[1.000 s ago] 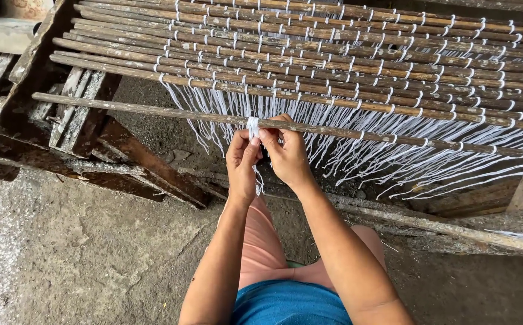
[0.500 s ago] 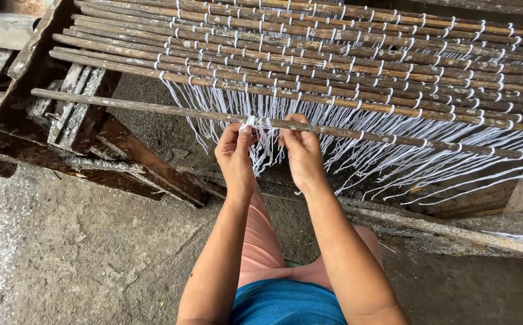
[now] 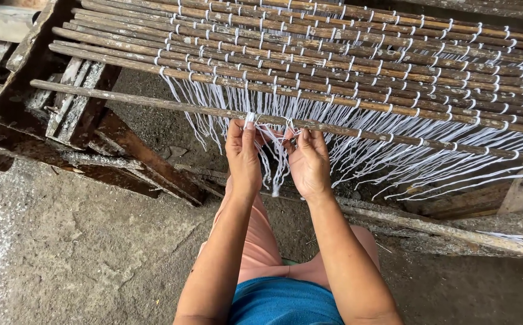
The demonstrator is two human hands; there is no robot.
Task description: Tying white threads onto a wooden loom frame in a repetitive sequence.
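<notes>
Left hand (image 3: pixel 243 153) pinching white cord (image 3: pixel 250 119), just above grip, at stick (image 3: pixel 153 102)

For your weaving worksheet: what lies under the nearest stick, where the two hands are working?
Loose white strings hang below the nearest stick, over bare ground and a wooden beam. The hands cover the knot itself.

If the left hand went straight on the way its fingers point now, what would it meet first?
The left hand points up the picture, its fingers on white strings just under the nearest wooden stick. It would likely meet that stick first, almost at once, then the tied rows of sticks beyond. Depth is hard to judge from above.
</notes>
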